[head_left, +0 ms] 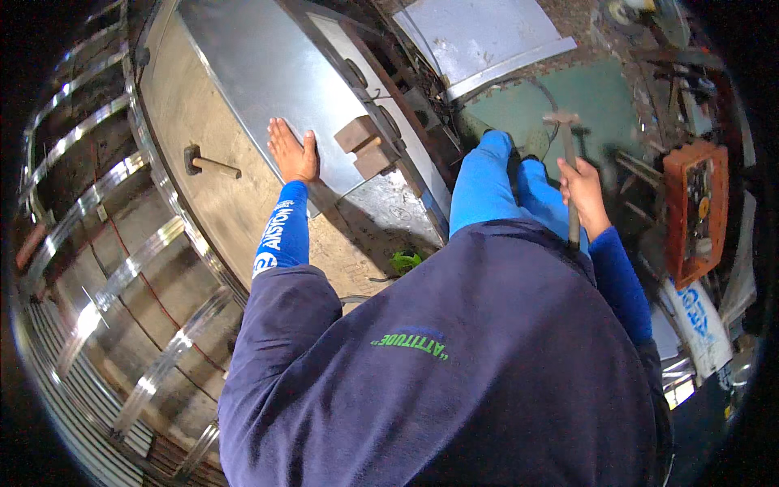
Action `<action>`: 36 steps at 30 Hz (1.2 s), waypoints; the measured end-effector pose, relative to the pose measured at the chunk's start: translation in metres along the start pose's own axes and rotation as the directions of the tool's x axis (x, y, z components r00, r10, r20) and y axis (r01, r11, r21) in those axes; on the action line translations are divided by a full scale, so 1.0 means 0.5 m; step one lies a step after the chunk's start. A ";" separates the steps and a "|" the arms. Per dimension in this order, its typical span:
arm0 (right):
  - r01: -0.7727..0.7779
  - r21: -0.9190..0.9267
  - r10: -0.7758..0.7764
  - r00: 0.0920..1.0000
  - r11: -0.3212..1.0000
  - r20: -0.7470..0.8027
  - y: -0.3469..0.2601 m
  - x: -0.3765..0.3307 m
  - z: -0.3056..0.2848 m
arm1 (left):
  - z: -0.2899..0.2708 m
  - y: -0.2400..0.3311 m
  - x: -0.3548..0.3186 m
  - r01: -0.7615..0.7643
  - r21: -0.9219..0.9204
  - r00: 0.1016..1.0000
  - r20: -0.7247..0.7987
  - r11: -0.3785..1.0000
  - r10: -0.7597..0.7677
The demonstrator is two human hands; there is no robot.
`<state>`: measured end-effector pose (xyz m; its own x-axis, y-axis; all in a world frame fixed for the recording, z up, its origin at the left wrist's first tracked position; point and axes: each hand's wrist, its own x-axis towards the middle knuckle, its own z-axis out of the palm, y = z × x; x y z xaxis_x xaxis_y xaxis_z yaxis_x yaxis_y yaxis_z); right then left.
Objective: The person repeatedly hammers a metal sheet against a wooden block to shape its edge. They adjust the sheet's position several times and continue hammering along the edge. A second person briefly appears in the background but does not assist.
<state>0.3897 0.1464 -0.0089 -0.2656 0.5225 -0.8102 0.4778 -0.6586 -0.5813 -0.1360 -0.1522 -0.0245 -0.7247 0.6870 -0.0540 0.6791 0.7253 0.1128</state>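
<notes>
My left hand (pixel 294 152) lies flat with fingers spread at the edge of a shiny grey metal sheet (pixel 268 61). My right hand (pixel 583 193) is wrapped around the handle of a hammer (pixel 566 142), held upright in the picture beside my blue-clad legs. The hammer's head points away from me and looks slightly blurred. Two brown blocks (pixel 357 134) rest on the sheet's right side, to the right of my left hand. On the tan worktop (pixel 199 101), left of that hand, lies a mallet (pixel 209 165) with a dark head and a wooden handle.
A metal ladder-like frame (pixel 174 349) runs along the left. An orange-red open box (pixel 696 211) holding small parts stands at the right. Beyond my legs are a green mat (pixel 584 93) and a pale panel (pixel 487 36). A green leaf (pixel 403 261) shows near my waist.
</notes>
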 end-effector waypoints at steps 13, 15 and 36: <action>0.032 -0.064 -0.022 0.990 0.997 0.141 -0.053 0.027 0.146 | -0.142 0.322 -0.114 -0.100 -0.295 0.948 0.262 0.950 0.181; 0.035 -0.090 -0.019 0.984 0.995 0.180 -0.050 0.029 0.164 | -0.126 0.306 -0.110 0.024 -0.362 0.969 0.238 0.932 0.067; 0.084 -0.257 -0.014 0.965 0.963 0.263 -0.019 0.008 0.199 | -0.142 0.296 -0.010 -0.010 -0.227 0.976 0.211 0.974 0.059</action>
<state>0.3007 0.1007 -0.0141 -0.4831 0.3710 -0.7931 0.6529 -0.4508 -0.6087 -0.0404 -0.0514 0.0630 -0.6420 0.7228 -0.2557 0.6422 0.6892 0.3355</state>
